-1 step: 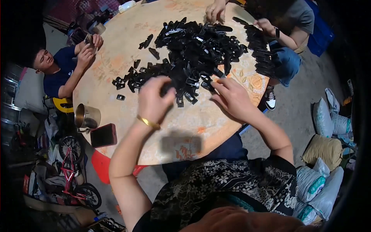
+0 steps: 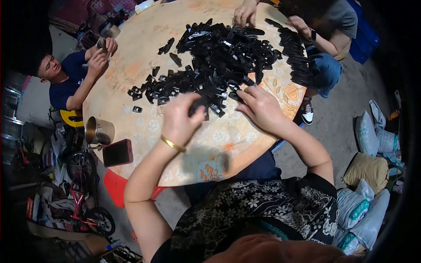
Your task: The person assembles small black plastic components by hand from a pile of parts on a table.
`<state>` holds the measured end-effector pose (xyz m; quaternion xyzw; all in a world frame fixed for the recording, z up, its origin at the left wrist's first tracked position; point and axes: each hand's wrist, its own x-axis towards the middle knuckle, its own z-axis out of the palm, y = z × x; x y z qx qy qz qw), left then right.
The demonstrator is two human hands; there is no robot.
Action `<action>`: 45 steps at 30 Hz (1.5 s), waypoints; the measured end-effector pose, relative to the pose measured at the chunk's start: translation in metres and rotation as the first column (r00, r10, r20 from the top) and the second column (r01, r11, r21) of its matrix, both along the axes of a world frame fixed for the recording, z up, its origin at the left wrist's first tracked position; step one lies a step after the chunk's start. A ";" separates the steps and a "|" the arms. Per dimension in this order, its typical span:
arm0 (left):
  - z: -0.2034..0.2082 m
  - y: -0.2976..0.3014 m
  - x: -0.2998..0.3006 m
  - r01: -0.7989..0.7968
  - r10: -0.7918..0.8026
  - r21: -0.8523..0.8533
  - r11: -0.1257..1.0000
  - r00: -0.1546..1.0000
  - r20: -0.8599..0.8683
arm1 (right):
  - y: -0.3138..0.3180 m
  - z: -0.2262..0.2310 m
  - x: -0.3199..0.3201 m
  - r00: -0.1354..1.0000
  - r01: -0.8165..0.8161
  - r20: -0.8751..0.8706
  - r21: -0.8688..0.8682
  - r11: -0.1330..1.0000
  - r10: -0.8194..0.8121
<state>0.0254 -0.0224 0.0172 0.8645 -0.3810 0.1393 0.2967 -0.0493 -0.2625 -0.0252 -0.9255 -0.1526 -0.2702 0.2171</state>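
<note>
Small black plastic pieces lie heaped in a pile (image 2: 228, 52) on the round table (image 2: 144, 144); some show shiny, clip-like parts. At the pile's near edge is my left hand (image 2: 180, 116), wearing a gold bracelet (image 2: 173, 143). Its thumb and fingers curve apart; motion blurs it, and some fingertips are hidden. My right hand (image 2: 262, 107) rests low on the table at the pile's near right. Its fingertips press together against a black plastic piece (image 2: 234, 95). One loose piece (image 2: 137, 109) lies apart, left of my left hand.
A metal mug (image 2: 100, 131) and a phone (image 2: 117, 153) sit at the table's left edge. Across, another person's hands (image 2: 245, 14) reach in beside a row of black pieces (image 2: 294, 52). A person (image 2: 66, 81) sits left. Sacks (image 2: 366, 168) stand right, a bicycle (image 2: 81, 193) lower left.
My left hand has shifted slightly right and toward me at the pile's edge. The right hand has barely moved. Across the table, the other person's hands have moved slightly.
</note>
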 end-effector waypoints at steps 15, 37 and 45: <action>-0.023 -0.007 -0.052 0.133 -0.146 0.084 0.988 0.975 0.170 | -0.036 0.048 -0.006 0.725 -0.337 -0.602 0.113 0.935 0.334; -0.026 -0.013 -0.064 0.201 -0.196 0.004 0.980 0.959 -0.203 | -0.001 0.024 -0.039 0.900 -0.325 -0.239 0.187 0.927 0.364; -0.031 -0.005 -0.058 0.247 -0.244 -0.013 0.969 0.947 -0.207 | 0.006 0.023 -0.033 0.875 -0.445 -0.202 0.024 0.895 0.440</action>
